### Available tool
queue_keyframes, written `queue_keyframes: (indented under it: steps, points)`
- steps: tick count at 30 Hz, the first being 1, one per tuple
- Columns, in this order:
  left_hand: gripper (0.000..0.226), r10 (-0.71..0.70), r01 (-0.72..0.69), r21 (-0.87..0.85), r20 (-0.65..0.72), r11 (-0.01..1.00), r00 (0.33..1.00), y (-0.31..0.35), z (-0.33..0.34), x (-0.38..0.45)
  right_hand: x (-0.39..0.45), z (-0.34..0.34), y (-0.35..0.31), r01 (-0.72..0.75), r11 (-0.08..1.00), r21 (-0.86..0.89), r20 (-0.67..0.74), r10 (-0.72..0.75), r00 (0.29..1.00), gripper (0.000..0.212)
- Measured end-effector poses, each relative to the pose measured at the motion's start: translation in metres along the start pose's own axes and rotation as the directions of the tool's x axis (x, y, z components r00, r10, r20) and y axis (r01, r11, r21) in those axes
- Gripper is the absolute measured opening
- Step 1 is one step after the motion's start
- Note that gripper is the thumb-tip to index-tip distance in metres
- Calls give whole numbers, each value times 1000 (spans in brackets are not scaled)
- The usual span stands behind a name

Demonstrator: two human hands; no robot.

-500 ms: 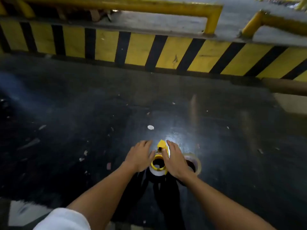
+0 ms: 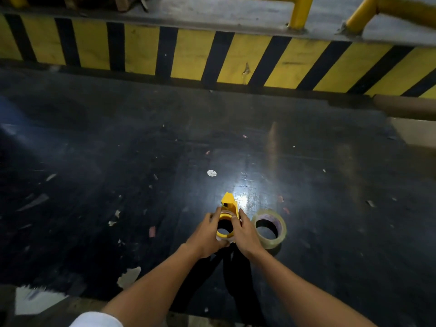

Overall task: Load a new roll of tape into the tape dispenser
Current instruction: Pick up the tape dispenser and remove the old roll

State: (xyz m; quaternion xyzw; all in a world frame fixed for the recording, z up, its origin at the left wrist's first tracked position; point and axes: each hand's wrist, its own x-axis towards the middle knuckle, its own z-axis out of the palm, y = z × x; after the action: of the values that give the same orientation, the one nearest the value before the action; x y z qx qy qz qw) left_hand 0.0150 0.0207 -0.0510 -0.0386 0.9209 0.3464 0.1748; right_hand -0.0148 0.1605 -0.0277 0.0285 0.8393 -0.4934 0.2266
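A yellow tape dispenser (image 2: 228, 205) stands on the dark floor in the lower middle of the head view, its round hub ring facing up with a whitish core around it. My left hand (image 2: 207, 234) grips its left side and my right hand (image 2: 244, 232) grips its right side. A roll of clear tape (image 2: 271, 228) lies flat on the floor just to the right of my right hand, apart from the dispenser.
A yellow and black striped curb (image 2: 212, 55) runs across the far side, with yellow railing posts (image 2: 300, 13) above. Paper scraps (image 2: 129, 277) and a white disc (image 2: 211, 173) litter the glossy black floor. A brown cardboard edge (image 2: 405, 107) sits at far right.
My right hand has shifted left off the clear tape roll, which now shows fully. Both hands have closed more tightly around the dispenser's sides.
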Motion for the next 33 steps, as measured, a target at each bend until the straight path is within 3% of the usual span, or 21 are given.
queue_keyframes:
  steps: [4,7,9,13,16,20,25,33]
  points:
    - [100,38,-41,-79,-43,996,998,-8,2,-3,0,0,2,-42,987,156,-25,47,999,55]
    - [94,72,-79,-98,-68,992,995,-15,0,-12,-3,0,2,15,967,256,-15,-12,1000,26]
    - [94,94,-106,-109,-108,988,990,-17,-3,-19,-4,0,3,23,947,319,-8,-22,1000,19]
    - [95,137,-154,-110,-148,982,979,-20,-12,-30,-9,-6,5,-40,882,470,113,-15,993,25]
    - [93,175,-191,-97,-150,977,973,-19,-17,-38,-15,-14,3,-7,862,506,185,-101,978,34]
    - [109,137,-148,-116,-93,982,986,-13,-22,-42,-19,-14,1,46,852,522,181,-163,970,43]
    - [98,146,-157,-78,-126,984,981,-3,-29,-46,-22,-18,2,80,850,521,149,-183,972,46]
    - [101,95,-117,-95,-207,989,974,5,-40,-48,-27,-29,-3,92,840,535,129,-188,974,51]
